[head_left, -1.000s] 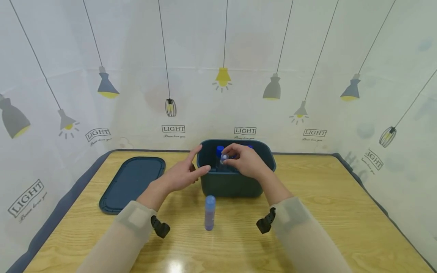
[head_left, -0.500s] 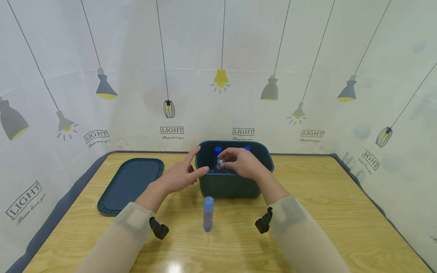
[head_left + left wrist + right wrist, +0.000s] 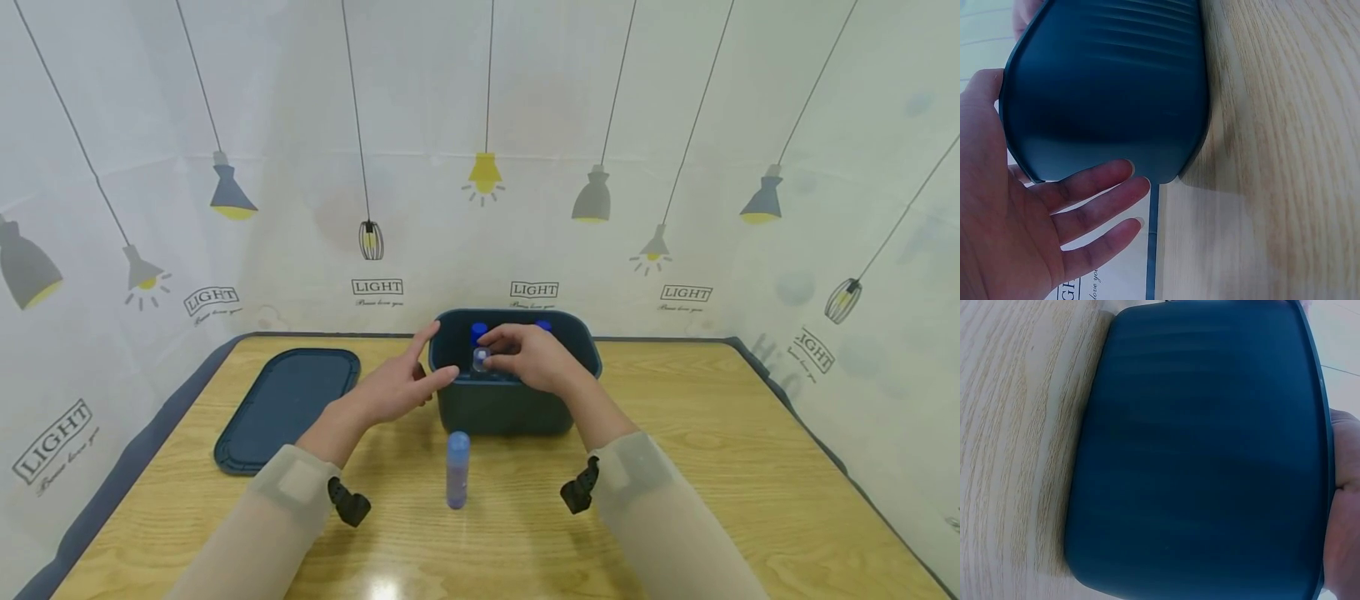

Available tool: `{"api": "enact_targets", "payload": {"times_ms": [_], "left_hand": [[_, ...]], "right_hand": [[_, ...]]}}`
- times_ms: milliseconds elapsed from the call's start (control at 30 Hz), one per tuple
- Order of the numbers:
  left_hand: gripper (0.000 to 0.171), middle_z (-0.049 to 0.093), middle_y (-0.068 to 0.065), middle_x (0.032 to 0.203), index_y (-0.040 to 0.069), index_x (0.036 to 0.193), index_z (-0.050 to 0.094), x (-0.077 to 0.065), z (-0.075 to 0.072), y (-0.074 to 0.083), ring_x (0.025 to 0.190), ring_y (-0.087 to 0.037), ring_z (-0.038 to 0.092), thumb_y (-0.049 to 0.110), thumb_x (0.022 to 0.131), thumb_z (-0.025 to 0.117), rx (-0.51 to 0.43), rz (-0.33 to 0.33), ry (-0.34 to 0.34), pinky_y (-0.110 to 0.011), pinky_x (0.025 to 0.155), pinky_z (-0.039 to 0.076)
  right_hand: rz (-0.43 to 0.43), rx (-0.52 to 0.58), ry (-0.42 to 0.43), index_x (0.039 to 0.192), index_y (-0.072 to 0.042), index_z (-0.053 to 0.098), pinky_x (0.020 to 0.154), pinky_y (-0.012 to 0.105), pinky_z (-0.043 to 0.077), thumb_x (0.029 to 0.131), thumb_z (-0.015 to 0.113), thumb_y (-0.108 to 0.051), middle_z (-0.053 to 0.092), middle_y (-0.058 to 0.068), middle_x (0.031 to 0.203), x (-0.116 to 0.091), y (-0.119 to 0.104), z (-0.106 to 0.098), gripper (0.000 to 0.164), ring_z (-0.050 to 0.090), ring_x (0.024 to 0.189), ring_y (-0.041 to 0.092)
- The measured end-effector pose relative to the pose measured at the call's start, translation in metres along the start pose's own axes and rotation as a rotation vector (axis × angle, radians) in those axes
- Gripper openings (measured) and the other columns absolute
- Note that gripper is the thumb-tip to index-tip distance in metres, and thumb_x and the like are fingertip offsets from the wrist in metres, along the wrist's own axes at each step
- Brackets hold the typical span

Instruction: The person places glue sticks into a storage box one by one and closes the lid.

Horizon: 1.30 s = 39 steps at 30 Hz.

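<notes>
A dark blue-green bin (image 3: 506, 408) stands at the far middle of the table. My left hand (image 3: 401, 383) spreads over its left end; in the left wrist view its straight fingers (image 3: 1100, 194) lie against the end wall. My right hand (image 3: 536, 358) reaches over the front rim and pinches a small clear-capped bottle (image 3: 481, 359) inside the bin; its lower part is hidden. Behind it shows a bottle with a blue cap (image 3: 478, 331), and another blue cap (image 3: 543, 326) lies farther right. A slim purple bottle with a light-blue cap (image 3: 457, 471) stands upright before the bin.
A dark blue lid (image 3: 292, 408) lies flat on the wooden table (image 3: 712, 467), left of the bin. Behind the table hangs a white cloth (image 3: 420, 192) printed with lamps. The right wrist view is mostly filled by the bin's front wall (image 3: 1204, 456).
My right hand has lowered the clear-capped bottle deeper into the bin and slightly left. The left hand keeps its place at the bin's end. The view has shifted slightly.
</notes>
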<state>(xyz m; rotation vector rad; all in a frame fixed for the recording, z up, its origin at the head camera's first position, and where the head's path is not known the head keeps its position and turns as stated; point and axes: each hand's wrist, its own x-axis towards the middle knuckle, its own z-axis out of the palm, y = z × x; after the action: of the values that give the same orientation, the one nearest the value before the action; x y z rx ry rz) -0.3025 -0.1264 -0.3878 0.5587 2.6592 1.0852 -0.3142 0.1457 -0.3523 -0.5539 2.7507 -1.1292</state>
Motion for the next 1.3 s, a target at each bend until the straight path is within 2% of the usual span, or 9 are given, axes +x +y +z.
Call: {"api": "enact_targets", "payload": {"times_ms": [200,633,767,900,1133,1200,1300], "left_hand": [[0.098,0.076,-0.014,0.115,0.047,0.176,-0.002,0.0,-0.001,-0.002,0.1,-0.029,0.073,0.08,0.102,0.053,0.0,-0.004,-0.004,-0.042,0.084,0.057],[0.097,0.077,-0.015,0.115,0.048,0.175,-0.004,0.002,-0.004,-0.005,0.103,-0.034,0.073,0.081,0.102,0.052,0.0,-0.002,-0.01,-0.042,0.083,0.056],[0.098,0.076,-0.015,0.114,0.048,0.175,-0.003,0.002,-0.004,-0.005,0.102,-0.034,0.073,0.081,0.102,0.052,0.002,-0.003,-0.012,-0.041,0.082,0.056],[0.098,0.076,-0.016,0.114,0.048,0.175,-0.002,0.003,-0.004,-0.004,0.101,-0.034,0.073,0.082,0.102,0.052,0.001,0.002,-0.017,-0.042,0.083,0.056],[0.099,0.077,-0.014,0.114,0.049,0.175,-0.003,0.004,-0.002,-0.006,0.102,-0.033,0.074,0.084,0.1,0.051,0.028,-0.007,-0.027,-0.043,0.084,0.057],[0.099,0.077,-0.014,0.115,0.049,0.175,-0.003,0.004,-0.003,-0.005,0.103,-0.033,0.074,0.084,0.1,0.051,0.032,-0.008,-0.031,-0.043,0.084,0.057],[0.099,0.077,-0.014,0.116,0.049,0.175,-0.004,0.003,-0.004,-0.004,0.103,-0.033,0.074,0.084,0.101,0.051,0.036,-0.005,-0.029,-0.043,0.084,0.057]], "right_hand": [[0.006,0.008,0.018,0.138,-0.021,0.075,0.112,0.052,0.055,0.107,0.075,-0.029,0.078,0.002,0.131,0.0,0.0,0.001,0.032,0.071,0.13,0.027],[-0.033,0.024,0.042,0.142,-0.02,0.073,0.102,0.048,0.06,0.106,0.076,-0.035,0.079,0.0,0.131,0.001,0.002,0.001,0.038,0.072,0.119,0.025],[-0.051,0.038,0.073,0.143,-0.021,0.073,0.1,0.047,0.061,0.106,0.076,-0.036,0.078,0.0,0.132,-0.001,0.003,-0.002,0.04,0.071,0.116,0.025],[-0.076,0.103,0.13,0.143,-0.019,0.072,0.1,0.048,0.061,0.107,0.075,-0.032,0.077,0.002,0.134,-0.004,0.004,-0.003,0.039,0.072,0.117,0.025],[-0.218,0.124,0.245,0.139,-0.014,0.074,0.092,0.042,0.06,0.109,0.072,-0.03,0.08,0.003,0.128,-0.013,0.0,-0.002,0.034,0.072,0.106,0.023],[-0.254,0.122,0.25,0.138,-0.013,0.074,0.09,0.039,0.059,0.109,0.072,-0.028,0.08,0.002,0.125,-0.019,-0.005,-0.001,0.032,0.071,0.102,0.021],[-0.293,0.136,0.212,0.135,-0.014,0.076,0.086,0.035,0.06,0.108,0.072,-0.025,0.08,0.002,0.123,-0.031,-0.015,0.002,0.029,0.07,0.098,0.02]]}}
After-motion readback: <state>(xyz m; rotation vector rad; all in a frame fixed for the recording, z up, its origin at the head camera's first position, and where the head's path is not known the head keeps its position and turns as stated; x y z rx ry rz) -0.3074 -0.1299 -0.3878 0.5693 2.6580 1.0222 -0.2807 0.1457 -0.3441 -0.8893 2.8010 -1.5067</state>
